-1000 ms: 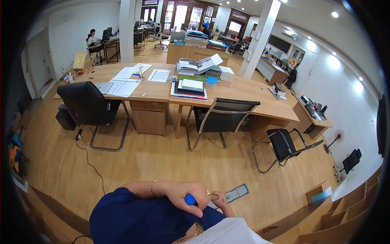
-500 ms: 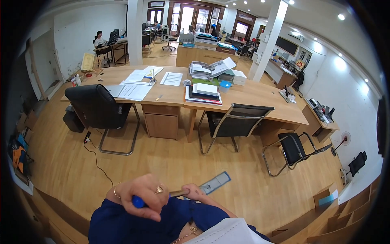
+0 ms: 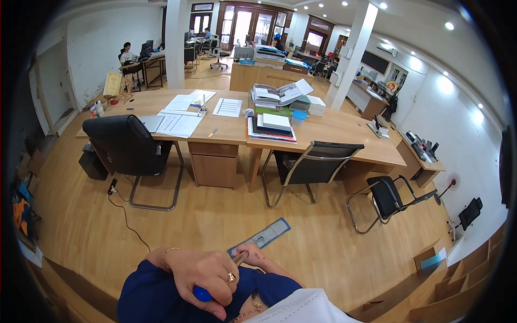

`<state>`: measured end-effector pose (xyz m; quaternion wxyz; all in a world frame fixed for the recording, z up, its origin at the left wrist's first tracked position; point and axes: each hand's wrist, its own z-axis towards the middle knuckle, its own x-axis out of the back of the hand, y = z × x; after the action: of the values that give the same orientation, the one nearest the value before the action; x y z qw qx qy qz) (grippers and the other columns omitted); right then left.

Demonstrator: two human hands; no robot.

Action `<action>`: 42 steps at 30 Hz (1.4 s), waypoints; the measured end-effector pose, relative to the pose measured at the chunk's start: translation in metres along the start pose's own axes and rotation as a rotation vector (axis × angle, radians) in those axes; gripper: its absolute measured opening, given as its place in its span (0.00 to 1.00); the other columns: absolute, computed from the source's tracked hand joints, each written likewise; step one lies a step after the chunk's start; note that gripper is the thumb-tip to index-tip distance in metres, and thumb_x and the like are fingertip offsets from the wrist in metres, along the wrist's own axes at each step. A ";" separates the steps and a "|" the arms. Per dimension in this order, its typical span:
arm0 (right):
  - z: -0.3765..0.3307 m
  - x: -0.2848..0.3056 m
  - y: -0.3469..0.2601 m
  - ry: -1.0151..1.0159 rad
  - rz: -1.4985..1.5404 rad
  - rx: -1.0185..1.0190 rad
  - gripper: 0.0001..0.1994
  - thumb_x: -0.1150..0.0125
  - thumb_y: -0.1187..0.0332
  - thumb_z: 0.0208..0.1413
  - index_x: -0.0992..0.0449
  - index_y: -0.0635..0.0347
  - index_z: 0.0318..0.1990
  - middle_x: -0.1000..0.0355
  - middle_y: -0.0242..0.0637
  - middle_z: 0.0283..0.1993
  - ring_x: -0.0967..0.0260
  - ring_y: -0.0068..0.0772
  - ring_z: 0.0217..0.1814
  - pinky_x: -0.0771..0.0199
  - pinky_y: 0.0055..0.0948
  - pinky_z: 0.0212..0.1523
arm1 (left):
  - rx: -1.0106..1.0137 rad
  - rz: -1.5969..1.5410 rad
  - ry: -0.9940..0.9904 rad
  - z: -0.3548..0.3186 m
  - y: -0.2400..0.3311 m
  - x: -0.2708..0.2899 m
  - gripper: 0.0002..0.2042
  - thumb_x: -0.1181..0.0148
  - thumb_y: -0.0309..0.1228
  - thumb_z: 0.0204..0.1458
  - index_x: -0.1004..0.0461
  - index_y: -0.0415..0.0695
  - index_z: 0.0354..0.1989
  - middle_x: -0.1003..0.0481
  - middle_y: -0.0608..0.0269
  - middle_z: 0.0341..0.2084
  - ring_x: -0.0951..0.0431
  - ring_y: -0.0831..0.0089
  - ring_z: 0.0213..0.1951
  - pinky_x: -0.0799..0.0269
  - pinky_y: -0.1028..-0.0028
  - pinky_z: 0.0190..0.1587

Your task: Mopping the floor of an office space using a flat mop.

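Note:
My left hand [image 3: 207, 277] is closed round the top of a mop handle, its blue end cap [image 3: 202, 293] sticking out beside the thumb. Further down, my right hand [image 3: 252, 254] grips the metallic shaft [image 3: 240, 258] of the same mop. Beyond the hands, the flat mop head [image 3: 264, 236], grey with a blue border, lies slantwise on the wooden floor. Its near end is partly hidden by my right hand. A ring and a bracelet show on my left hand and wrist.
Ahead stands a long wooden desk [image 3: 323, 132] with papers and stacked books. Black chairs [image 3: 126, 145] with metal legs stand before it. A black cable [image 3: 128, 220] runs over the floor at left. Wooden shelving [image 3: 458, 285] is near right; a fan [image 3: 452, 183] stands farther off.
The mop head has swung left across the floor. My left hand has shifted right and slightly down with the handle top, while my right hand has moved slightly left.

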<state>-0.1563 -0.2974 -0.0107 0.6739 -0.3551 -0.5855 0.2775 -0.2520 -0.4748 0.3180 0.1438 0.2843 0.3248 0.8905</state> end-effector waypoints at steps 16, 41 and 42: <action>-0.164 0.014 -0.004 0.329 0.040 -0.267 0.17 0.34 0.56 0.49 0.28 0.60 0.21 0.35 0.45 0.18 0.36 0.40 0.20 0.36 0.34 0.24 | -0.047 -0.248 -0.067 0.052 -0.029 -0.056 0.10 0.36 0.29 0.49 0.28 0.40 0.21 0.31 0.59 0.15 0.31 0.61 0.18 0.40 0.66 0.22; -0.255 -0.034 -0.029 0.478 0.066 -0.620 0.08 0.34 0.68 0.41 0.26 0.61 0.24 0.37 0.45 0.17 0.36 0.35 0.20 0.36 0.30 0.25 | 0.031 -0.533 -0.071 0.018 -0.050 -0.058 0.08 0.41 0.24 0.52 0.29 0.36 0.22 0.30 0.56 0.17 0.31 0.59 0.22 0.32 0.60 0.35; -0.242 -0.039 -0.029 0.427 0.055 -0.597 0.08 0.34 0.67 0.41 0.27 0.61 0.23 0.37 0.45 0.17 0.37 0.36 0.20 0.36 0.31 0.25 | 0.044 -0.515 -0.050 0.008 -0.043 -0.052 0.09 0.41 0.23 0.52 0.29 0.36 0.21 0.30 0.56 0.18 0.30 0.59 0.22 0.32 0.60 0.36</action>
<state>0.0749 -0.3824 -0.0254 0.6398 -0.6016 -0.4772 0.0317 -0.2031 -0.4616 0.2731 0.3677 0.2169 0.4022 0.8099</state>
